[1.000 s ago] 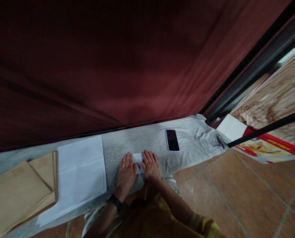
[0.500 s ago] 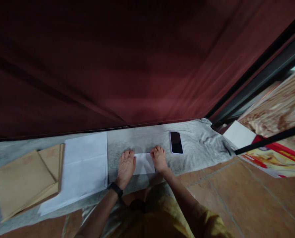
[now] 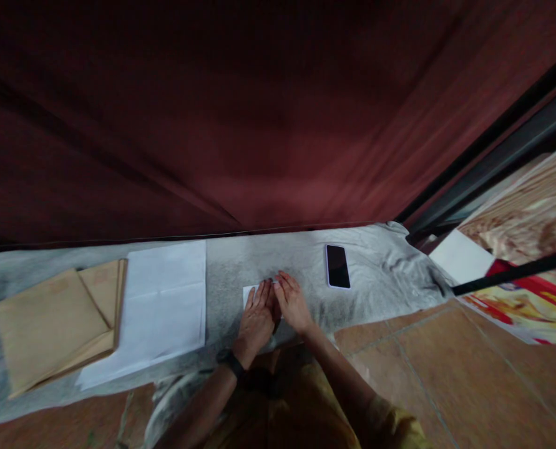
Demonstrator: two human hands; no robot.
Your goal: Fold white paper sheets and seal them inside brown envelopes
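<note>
A small folded white paper (image 3: 249,291) lies on the grey cloth (image 3: 380,274) spread on the floor. My left hand (image 3: 258,318) and my right hand (image 3: 291,302) rest side by side on top of it, fingers stretched flat, covering most of it. Only the paper's upper left corner shows. A black band sits on my left wrist.
A stack of white sheets (image 3: 160,305) lies to the left, with brown envelopes (image 3: 55,324) beyond it. A black phone (image 3: 337,266) lies to the right. A dark red curtain (image 3: 259,112) hangs behind. Printed sheets (image 3: 516,305) and a black bar (image 3: 516,271) are at right on the tiled floor.
My hands were apart at the paper's two ends half a second ago; now they have come together over its middle, pressing flat. The view has shifted slightly.
</note>
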